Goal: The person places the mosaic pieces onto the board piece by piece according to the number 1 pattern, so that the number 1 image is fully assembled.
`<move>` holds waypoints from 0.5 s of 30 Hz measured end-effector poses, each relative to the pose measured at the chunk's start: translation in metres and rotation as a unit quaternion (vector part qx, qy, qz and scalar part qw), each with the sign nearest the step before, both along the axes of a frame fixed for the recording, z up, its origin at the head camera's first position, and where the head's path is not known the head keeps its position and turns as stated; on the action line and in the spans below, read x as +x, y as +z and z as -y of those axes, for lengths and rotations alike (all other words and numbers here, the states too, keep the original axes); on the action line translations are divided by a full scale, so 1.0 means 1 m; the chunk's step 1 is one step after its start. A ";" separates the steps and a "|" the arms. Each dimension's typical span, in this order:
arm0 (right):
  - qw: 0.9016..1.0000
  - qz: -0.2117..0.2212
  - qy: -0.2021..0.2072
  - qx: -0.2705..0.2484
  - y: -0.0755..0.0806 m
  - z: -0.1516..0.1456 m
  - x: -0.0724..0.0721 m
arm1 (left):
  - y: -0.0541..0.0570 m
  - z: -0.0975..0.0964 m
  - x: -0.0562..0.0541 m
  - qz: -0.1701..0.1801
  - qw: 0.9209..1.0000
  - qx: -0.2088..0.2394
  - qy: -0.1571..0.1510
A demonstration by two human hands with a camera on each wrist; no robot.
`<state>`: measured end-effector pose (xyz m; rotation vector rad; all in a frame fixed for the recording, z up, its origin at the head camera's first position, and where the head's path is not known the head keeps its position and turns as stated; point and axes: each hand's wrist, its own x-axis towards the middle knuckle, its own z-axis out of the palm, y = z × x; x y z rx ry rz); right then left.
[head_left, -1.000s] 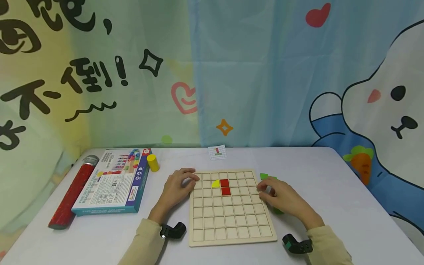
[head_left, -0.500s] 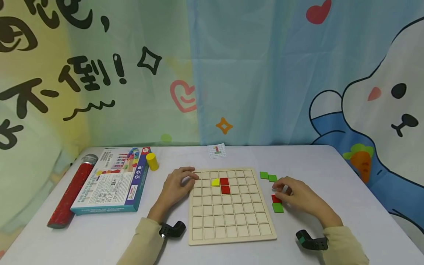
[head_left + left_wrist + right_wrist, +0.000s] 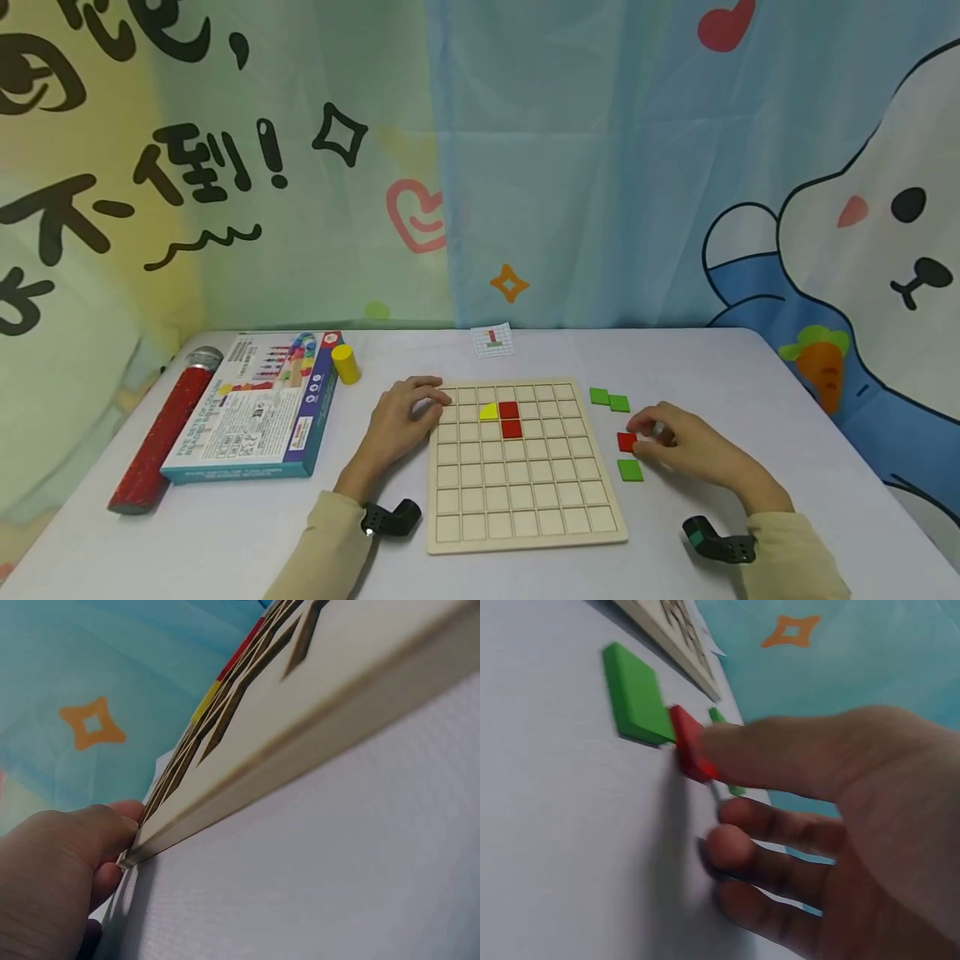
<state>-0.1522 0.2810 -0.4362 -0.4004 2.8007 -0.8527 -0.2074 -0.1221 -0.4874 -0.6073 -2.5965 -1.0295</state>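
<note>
In the head view, a wooden grid board (image 3: 525,500) lies on the table. Two red tiles (image 3: 510,419) and a yellow piece (image 3: 489,412) sit in its upper cells. My left hand (image 3: 405,423) grips the board's left edge near the far corner; the left wrist view shows the thumb and fingers at that edge. Right of the board, my right hand (image 3: 682,446) pinches a loose red square tile (image 3: 626,442), its thumb (image 3: 735,754) over the tile's face. A green tile (image 3: 630,470) lies just nearer, and two more green tiles (image 3: 609,400) lie farther back.
A small pattern card (image 3: 492,340) lies beyond the board. On the left are a boxed set (image 3: 232,417), a yellow cylinder (image 3: 346,364) and a long red tube (image 3: 165,442) with a silver end. A printed curtain (image 3: 570,167) hangs behind the table.
My right hand has moved right, away from the board's edge to the loose red tile. That tile has shifted away from the green one beside it. My left hand has stayed put.
</note>
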 end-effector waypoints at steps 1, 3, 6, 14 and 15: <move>1.000 0.004 0.004 -0.002 0.001 -0.001 0.000 | 0.000 0.000 0.000 -0.001 1.000 -0.001 0.000; 1.000 0.006 0.010 0.000 0.001 -0.002 0.000 | 0.001 0.000 0.000 -0.002 1.000 -0.002 0.001; 1.000 -0.003 0.014 0.004 0.000 -0.002 -0.002 | 0.002 0.001 0.000 0.000 1.000 0.001 0.001; 1.000 -0.026 -0.004 0.012 -0.008 -0.001 -0.004 | 0.002 0.000 0.001 0.006 1.000 0.002 0.001; 1.000 -0.028 -0.005 0.013 -0.008 -0.001 -0.004 | 0.001 0.000 0.001 0.006 1.000 0.002 0.001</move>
